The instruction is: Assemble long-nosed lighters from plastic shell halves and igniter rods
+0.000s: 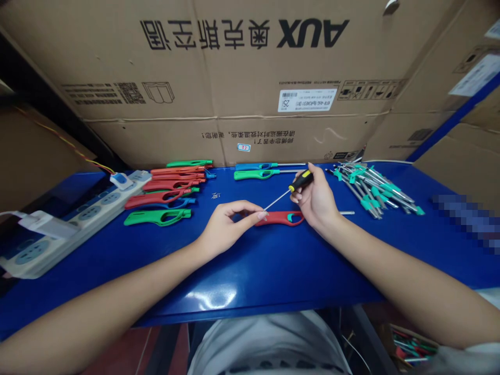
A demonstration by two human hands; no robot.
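My right hand (318, 200) is closed round the black and yellow handle of a screwdriver (301, 180), whose shaft slants down to the left. At its tip, the thumb and forefinger of my left hand (230, 221) are pinched together; whatever lies between them is too small to make out. Under both hands a red gas lighter (275, 219) with a teal trigger lies on the blue table (219, 271), its metal tube poking out to the right of my right wrist. Beyond them lie a green lighter (255, 174) and a blue lighter (255, 166), both with metal tubes.
Several red, green and blue lighter shells (156, 199) lie at left, beside a white power strip (86, 211) with plugs. Small screws (215, 196) are scattered near them. Metal tubes with teal parts (375, 190) are heaped at right. A cardboard wall (234, 114) stands behind.
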